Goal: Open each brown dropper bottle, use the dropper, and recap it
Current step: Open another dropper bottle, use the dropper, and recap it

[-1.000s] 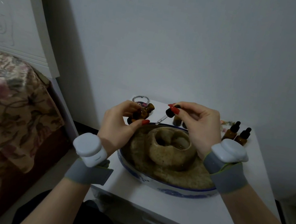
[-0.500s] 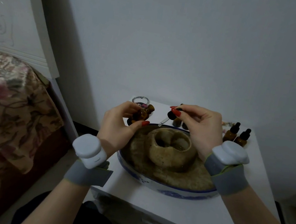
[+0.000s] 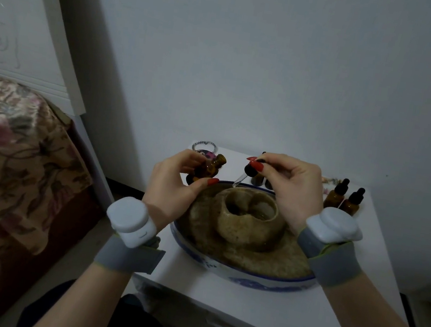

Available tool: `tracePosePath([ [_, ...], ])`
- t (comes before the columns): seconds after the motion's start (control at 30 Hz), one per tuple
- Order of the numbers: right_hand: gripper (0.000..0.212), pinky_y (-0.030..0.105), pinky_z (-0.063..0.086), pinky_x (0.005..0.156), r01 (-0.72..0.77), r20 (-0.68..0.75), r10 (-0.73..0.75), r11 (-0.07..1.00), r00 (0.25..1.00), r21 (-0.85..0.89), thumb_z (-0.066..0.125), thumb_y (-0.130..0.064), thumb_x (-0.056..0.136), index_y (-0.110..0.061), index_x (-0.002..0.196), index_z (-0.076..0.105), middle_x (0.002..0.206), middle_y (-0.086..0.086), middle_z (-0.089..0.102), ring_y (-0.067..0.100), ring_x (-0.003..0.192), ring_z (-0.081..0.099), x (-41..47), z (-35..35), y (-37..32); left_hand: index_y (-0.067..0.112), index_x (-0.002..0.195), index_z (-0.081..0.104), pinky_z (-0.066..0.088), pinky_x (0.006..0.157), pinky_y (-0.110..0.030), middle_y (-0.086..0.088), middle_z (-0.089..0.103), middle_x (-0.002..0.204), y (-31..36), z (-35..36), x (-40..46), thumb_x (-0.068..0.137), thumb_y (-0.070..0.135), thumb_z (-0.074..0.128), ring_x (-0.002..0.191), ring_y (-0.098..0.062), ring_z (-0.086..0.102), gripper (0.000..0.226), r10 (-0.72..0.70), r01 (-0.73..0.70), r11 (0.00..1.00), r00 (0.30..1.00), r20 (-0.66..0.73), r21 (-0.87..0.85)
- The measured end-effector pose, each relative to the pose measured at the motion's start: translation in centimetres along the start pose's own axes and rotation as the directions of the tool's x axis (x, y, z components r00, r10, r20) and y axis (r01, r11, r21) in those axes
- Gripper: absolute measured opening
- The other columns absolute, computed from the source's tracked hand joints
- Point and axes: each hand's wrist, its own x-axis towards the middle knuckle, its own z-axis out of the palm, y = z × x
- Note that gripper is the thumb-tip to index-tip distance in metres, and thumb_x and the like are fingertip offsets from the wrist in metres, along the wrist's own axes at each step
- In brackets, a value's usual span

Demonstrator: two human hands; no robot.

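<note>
My left hand (image 3: 177, 185) grips an open brown dropper bottle (image 3: 208, 168), tilted with its neck pointing up and right. My right hand (image 3: 289, 187) pinches the black dropper cap (image 3: 251, 171); its glass pipette (image 3: 239, 181) slants down to the left, tip just above the far rim of the blue-and-white bowl (image 3: 234, 274). Two capped brown bottles (image 3: 343, 198) stand on the white table's far right. More brown bottles (image 3: 258, 181) show partly behind my right hand.
A tan stone-like piece with a hollow centre (image 3: 248, 218) fills the bowl. The white bedside table (image 3: 256, 312) has a drawer handle at its front. A beaded ring and dark round object (image 3: 205, 148) lie at the table's back left. A floral bed cover (image 3: 13, 161) lies left.
The dropper in my right hand has shifted slightly down and left, its tip nearer the bowl's rim. My left hand with the bottle has barely moved.
</note>
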Motion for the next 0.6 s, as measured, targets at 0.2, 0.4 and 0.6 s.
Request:
tracePosePath([
  [0.2, 0.012, 0.017, 0.048, 0.052, 0.025, -0.029, -0.024, 0.998, 0.999, 0.059, 0.067, -0.002, 0.086, -0.006, 0.095, 0.073, 0.083, 0.012, 0.073, 0.017, 0.060, 0.059, 0.1, -0.5, -0.3, 0.015, 0.105, 0.069, 0.051, 0.092, -0.029, 0.001, 0.071, 0.097, 0.0, 0.1, 0.0, 0.076, 0.020, 0.081, 0.095, -0.015, 0.065, 0.032, -0.004, 0.004, 1.000, 1.000, 0.006, -0.009],
  [0.4, 0.015, 0.016, 0.054, 0.078, 0.087, -0.076, -0.079, 0.990, 0.994, 0.111, 0.066, -0.005, 0.087, -0.012, 0.098, 0.072, 0.095, -0.004, 0.074, 0.010, 0.089, 0.071, 0.1, -1.4, -1.4, 0.018, 0.103, 0.069, 0.049, 0.090, -0.021, 0.005, 0.069, 0.097, -0.1, 0.6, 0.0, 0.075, 0.022, 0.081, 0.095, -0.010, 0.064, 0.031, 0.007, -0.008, 1.000, 0.998, 0.057, 0.008],
  [0.6, 0.013, 0.032, 0.055, 0.090, 0.120, -0.100, -0.101, 0.970, 0.990, 0.211, 0.065, -0.006, 0.088, -0.007, 0.100, 0.071, 0.102, 0.005, 0.074, 0.020, 0.097, 0.071, 0.3, -2.3, -1.8, 0.018, 0.106, 0.068, 0.052, 0.094, -0.032, 0.004, 0.071, 0.101, 0.0, 1.3, 0.3, 0.074, 0.024, 0.081, 0.099, -0.012, 0.064, 0.034, 0.033, -0.033, 0.999, 0.995, 0.090, 0.006],
])
